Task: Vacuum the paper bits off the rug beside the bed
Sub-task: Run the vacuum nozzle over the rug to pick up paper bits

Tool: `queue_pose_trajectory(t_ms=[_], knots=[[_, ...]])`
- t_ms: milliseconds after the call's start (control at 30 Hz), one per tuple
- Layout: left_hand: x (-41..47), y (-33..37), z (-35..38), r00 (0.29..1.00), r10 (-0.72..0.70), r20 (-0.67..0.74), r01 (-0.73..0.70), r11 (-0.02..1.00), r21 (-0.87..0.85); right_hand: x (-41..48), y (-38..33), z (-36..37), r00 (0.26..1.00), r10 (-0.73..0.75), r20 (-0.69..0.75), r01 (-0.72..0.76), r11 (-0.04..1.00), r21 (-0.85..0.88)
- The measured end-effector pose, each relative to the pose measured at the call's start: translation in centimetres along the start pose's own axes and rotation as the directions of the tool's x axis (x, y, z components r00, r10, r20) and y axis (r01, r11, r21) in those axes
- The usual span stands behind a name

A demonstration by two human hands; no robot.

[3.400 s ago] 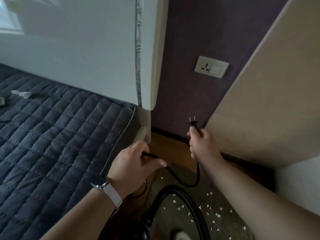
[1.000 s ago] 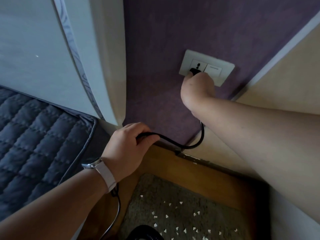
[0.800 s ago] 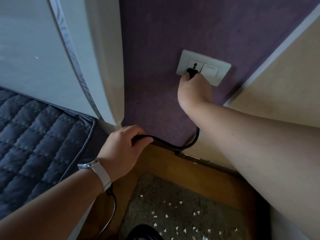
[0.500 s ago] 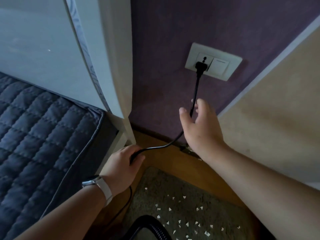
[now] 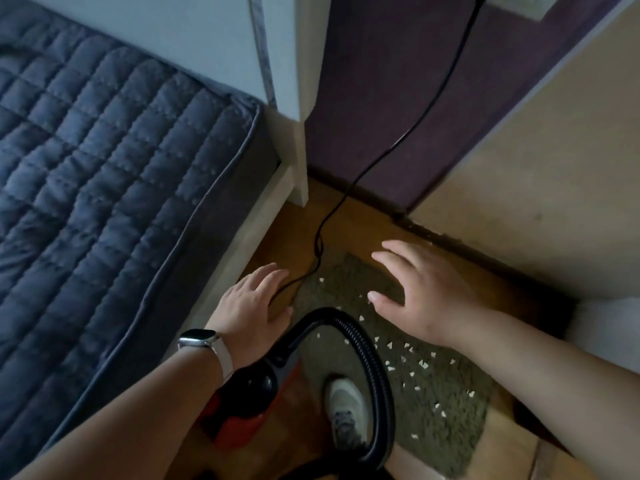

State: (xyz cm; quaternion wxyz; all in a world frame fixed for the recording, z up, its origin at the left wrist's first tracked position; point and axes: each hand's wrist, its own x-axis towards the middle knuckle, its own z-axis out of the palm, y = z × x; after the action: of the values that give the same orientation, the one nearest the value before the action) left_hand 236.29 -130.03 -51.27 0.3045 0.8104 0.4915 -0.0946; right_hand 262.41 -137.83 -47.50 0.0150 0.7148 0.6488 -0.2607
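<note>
— Bedside corner: wooden floor (image 5: 349,220) between the bed (image 5: 104,174) and a purple wall (image 5: 381,98). Logged: the rug (image 5: 446,410) lay on the floor just beside the bed, with paper bits (image 5: 408,362) scattered over its middle and right part. Where was the vacuum?

— Its red-and-black vacuum body (image 5: 249,407) sat on the floor just left of the rug, near the bed side. The ribbed hose (image 5: 367,344) arched up from it, over the rug, then ran down out of view past a shoe (image 5: 346,407). Nozzle end: not in view. The black cord (image 5: 346,188) trailed across the floor and up the wall to the top edge of the view.

— Hands?

— Both empty. The left hand (image 5: 252,303), with a watch (image 5: 199,339) on its wrist, had its fingers straight and spread above the floor just beside the cord. Whether it touched the cord could not be told. The right hand (image 5: 422,296) was likewise spread, holding nothing, above the far end of the rug.

— Handling estimate?

— The hose was judged flexible but springy. Being corrugated, it should bend readily and pull back toward its arch. It is probably light on its own. The vacuum body is probably the heavy part and likely to drag behind if the hose is tugged. The best hold, by my reading, is the rigid end of the hose once found, not the soft ribbing, which could kink. The paper bits looked small, thin and light. The rug pile looked coarse, so some bits may cling and want slow passes.
</note>
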Motion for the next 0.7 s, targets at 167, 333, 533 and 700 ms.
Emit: queue_pose_trajectory(t_ms=[167, 333, 533, 700], knots=[[-9.9, -6.4, 3.9, 0.994, -0.105, 0.035, 0.105, 0.994, 0.027, -6.0, -5.8, 5.0, 0.992, 0.019, 0.129, -0.015, 0.999, -0.035], [-21.3, -11.3, 7.2, 0.983, -0.185, 0.015, 0.185, 0.983, 0.0, -13.2, -12.9, 9.7, 0.983, 0.002, 0.181, 0.011, 0.997, -0.073], [-34.6, -15.0, 11.3, 0.972, -0.231, 0.027, 0.233, 0.97, -0.068, -21.3, -21.5, 15.0, 0.973, -0.047, 0.228, 0.068, 0.994, -0.086], [-41.2, -16.9, 17.3, 0.95, -0.307, 0.057, 0.312, 0.938, -0.153, -24.9, -25.3, 21.2, 0.955, -0.092, 0.281, 0.118, 0.99, -0.077]])
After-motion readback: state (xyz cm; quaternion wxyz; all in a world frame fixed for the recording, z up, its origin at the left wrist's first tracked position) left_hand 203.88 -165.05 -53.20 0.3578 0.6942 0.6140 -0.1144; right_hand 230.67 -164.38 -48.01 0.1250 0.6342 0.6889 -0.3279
